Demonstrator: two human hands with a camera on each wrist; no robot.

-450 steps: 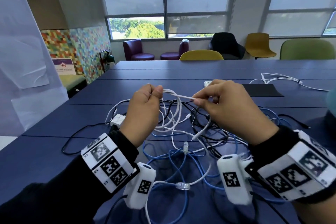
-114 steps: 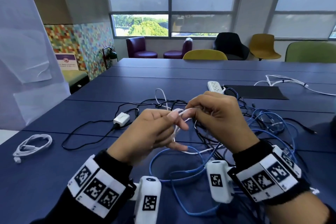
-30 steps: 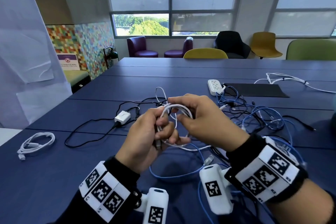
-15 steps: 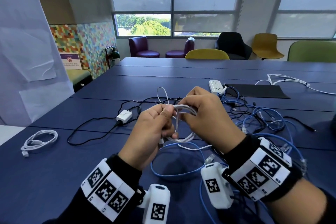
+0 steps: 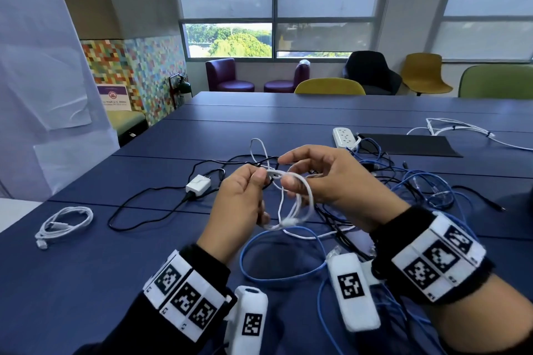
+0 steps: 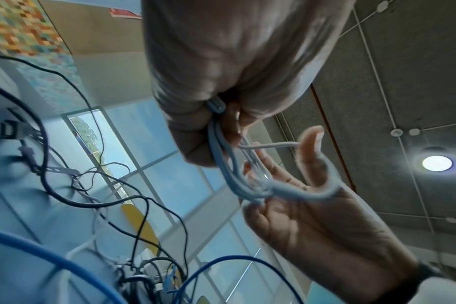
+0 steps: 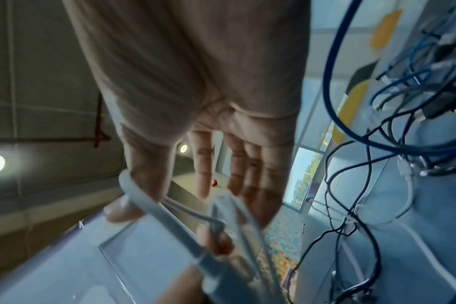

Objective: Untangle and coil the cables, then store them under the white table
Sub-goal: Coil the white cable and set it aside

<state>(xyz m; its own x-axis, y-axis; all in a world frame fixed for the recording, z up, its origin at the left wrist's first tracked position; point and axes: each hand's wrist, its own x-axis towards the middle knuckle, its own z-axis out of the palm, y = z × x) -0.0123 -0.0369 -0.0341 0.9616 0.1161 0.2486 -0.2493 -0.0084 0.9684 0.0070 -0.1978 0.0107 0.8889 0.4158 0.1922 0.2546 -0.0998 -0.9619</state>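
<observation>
Left hand (image 5: 240, 204) fisted round the top of a small white cable coil (image 5: 294, 204), thumb pinching the strands. Right hand (image 5: 331, 179) mostly spread, fingers relaxed; thumb and forefinger guide the loose tail across the bundle's top. Coil held in the air, above the blue table (image 5: 86, 282), near edge of the cable tangle (image 5: 403, 190).

Judgement: wrapping the tail to lock the coil. To do it well: keep the left pinch firm so loops don't spring, draw each turn snug round the waist, tuck the end through.

Coil's long axis near vertical, loops hanging down, pinched end up; plug sits at the low end. One finished white coil (image 5: 65, 225) lies far left
</observation>
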